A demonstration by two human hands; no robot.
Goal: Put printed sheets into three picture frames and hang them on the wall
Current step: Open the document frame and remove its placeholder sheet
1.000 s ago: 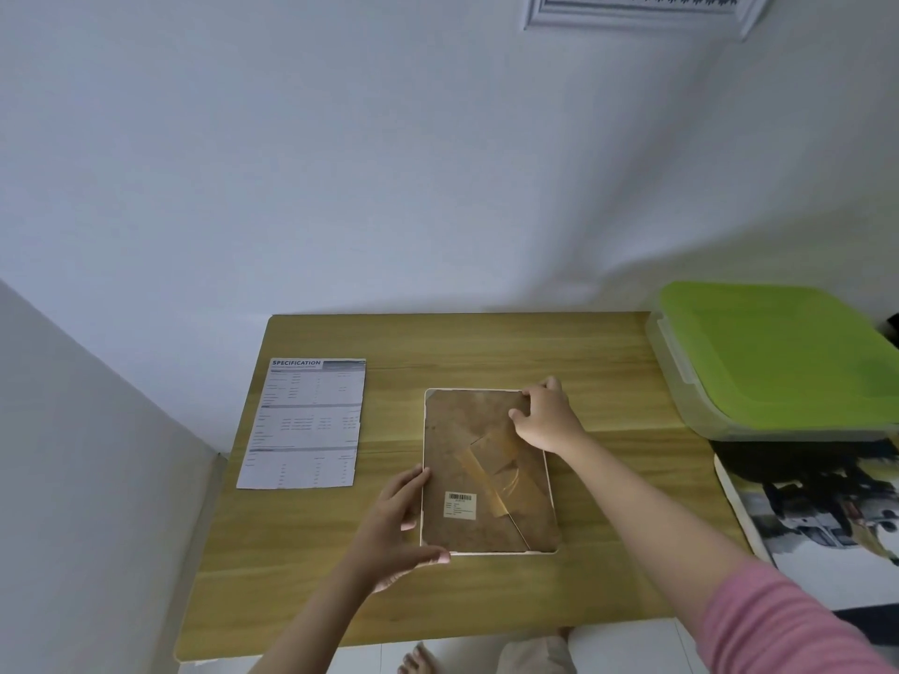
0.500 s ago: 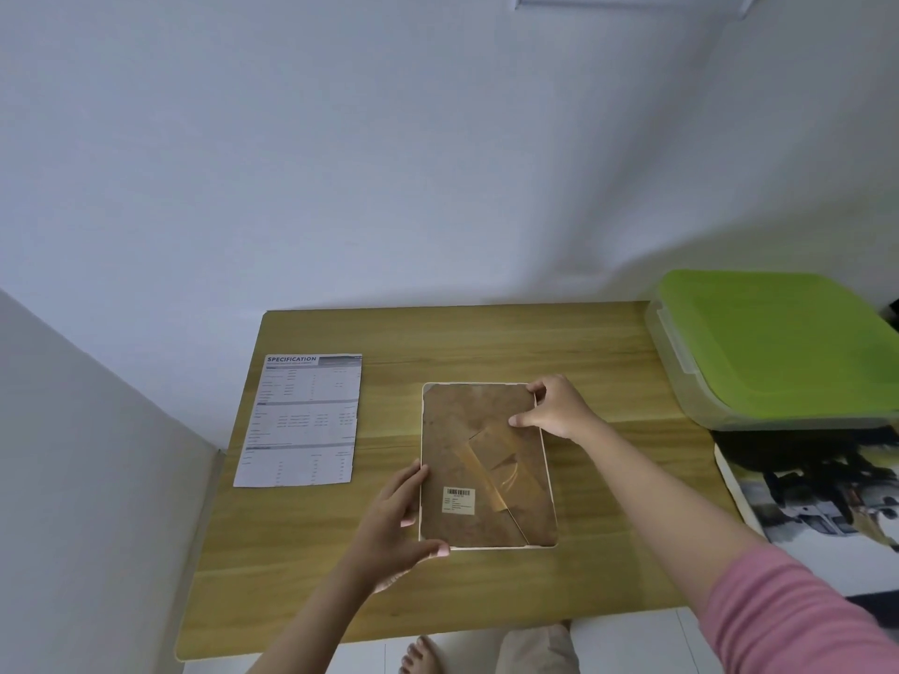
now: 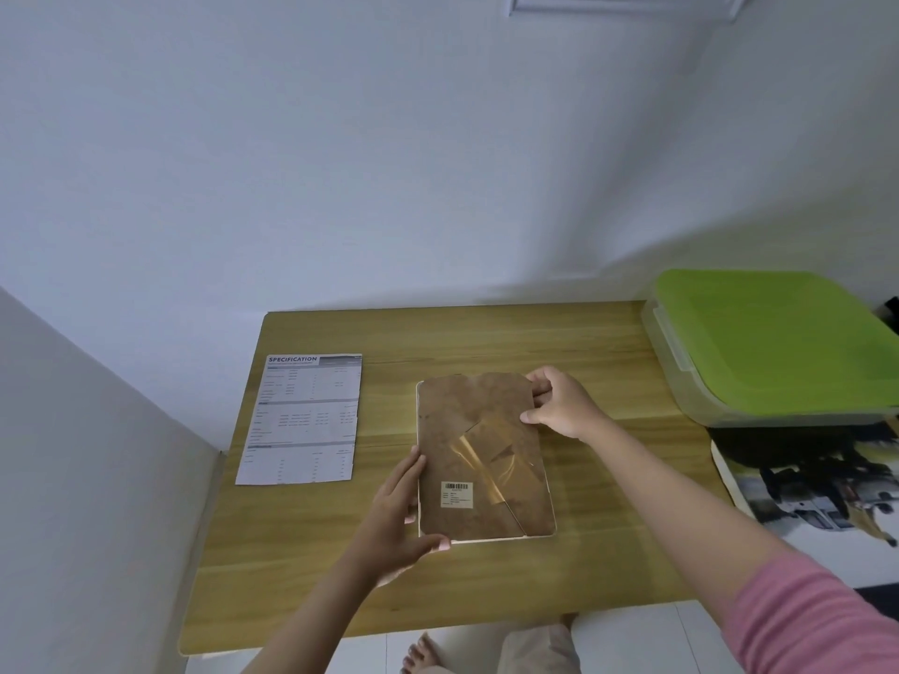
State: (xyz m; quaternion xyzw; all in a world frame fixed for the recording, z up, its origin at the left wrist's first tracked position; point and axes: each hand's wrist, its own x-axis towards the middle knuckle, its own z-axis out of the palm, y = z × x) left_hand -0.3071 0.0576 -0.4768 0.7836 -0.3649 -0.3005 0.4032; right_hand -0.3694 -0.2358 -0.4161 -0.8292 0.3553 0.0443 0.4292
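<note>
A picture frame (image 3: 484, 459) lies face down in the middle of the wooden table (image 3: 486, 333), its brown backing board with a fold-out stand and barcode label facing up. My right hand (image 3: 559, 403) pinches the backing board at its far right corner, which is raised slightly off the white frame. My left hand (image 3: 396, 520) holds the frame's near left corner, thumb under the near edge and fingers along the left side. A printed sheet (image 3: 304, 420) headed "SPECIFICATION" lies flat to the left of the frame. Another white frame (image 3: 622, 2) hangs on the wall at the top edge.
A clear plastic box with a green lid (image 3: 773, 342) stands at the table's right end. A black-and-white printed picture (image 3: 817, 498) lies below it at the right. White walls close in behind and at the left. My bare foot (image 3: 423, 654) shows under the near edge.
My right hand has shifted to the backing board's far right corner and lifted that end a little off the frame. My left hand has stayed at the near left corner.
</note>
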